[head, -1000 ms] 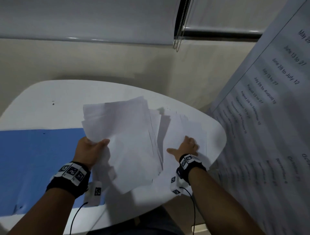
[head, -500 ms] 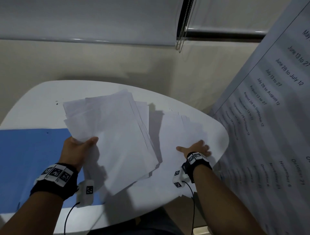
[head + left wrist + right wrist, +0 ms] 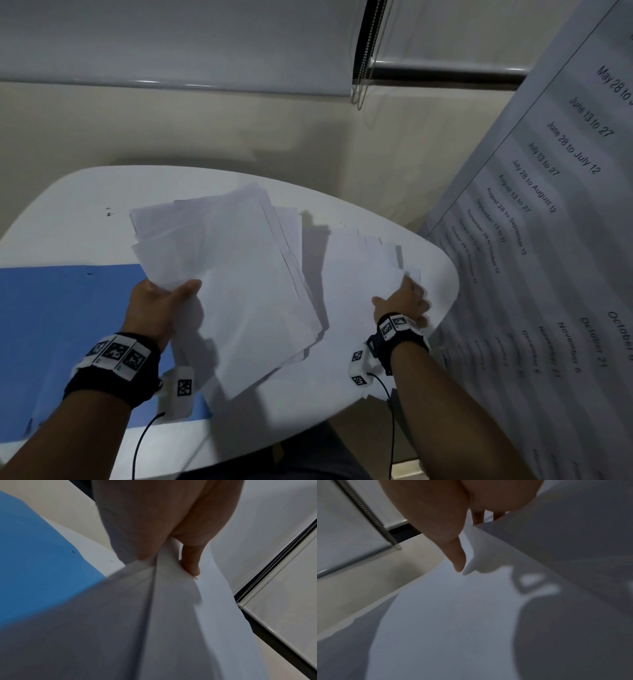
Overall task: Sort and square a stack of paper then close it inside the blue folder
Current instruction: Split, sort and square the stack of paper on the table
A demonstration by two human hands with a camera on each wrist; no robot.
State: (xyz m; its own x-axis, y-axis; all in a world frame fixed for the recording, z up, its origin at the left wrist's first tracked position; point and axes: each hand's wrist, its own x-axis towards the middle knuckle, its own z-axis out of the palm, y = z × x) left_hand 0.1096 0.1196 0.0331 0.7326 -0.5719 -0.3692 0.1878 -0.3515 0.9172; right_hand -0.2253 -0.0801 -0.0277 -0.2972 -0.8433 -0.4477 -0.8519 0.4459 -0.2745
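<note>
My left hand (image 3: 171, 291) holds an uneven stack of white paper (image 3: 246, 281) by its near-left corner, lifted and tilted above the white table (image 3: 85, 195). In the left wrist view the left hand (image 3: 171, 562) pinches that stack (image 3: 180, 615), thumb on top. The open blue folder (image 3: 58, 325) lies flat at the table's left, partly under my left wrist. My right hand (image 3: 406, 296) is on loose white sheets (image 3: 363, 274) near the table's right edge. In the right wrist view the right hand (image 3: 468, 539) has a sheet's edge (image 3: 471, 555) between thumb and fingers.
A large printed sheet of dates (image 3: 548, 240) leans close to the table's right edge. Behind the table is a beige wall (image 3: 205, 130) with a roller blind and bead chain (image 3: 363, 68) above. The table's rounded near edge (image 3: 274, 442) is in front of my body.
My left hand carried the stack leftward and raised it slightly. My right hand slid right toward the table's edge and now has its fingers on the loose sheets there.
</note>
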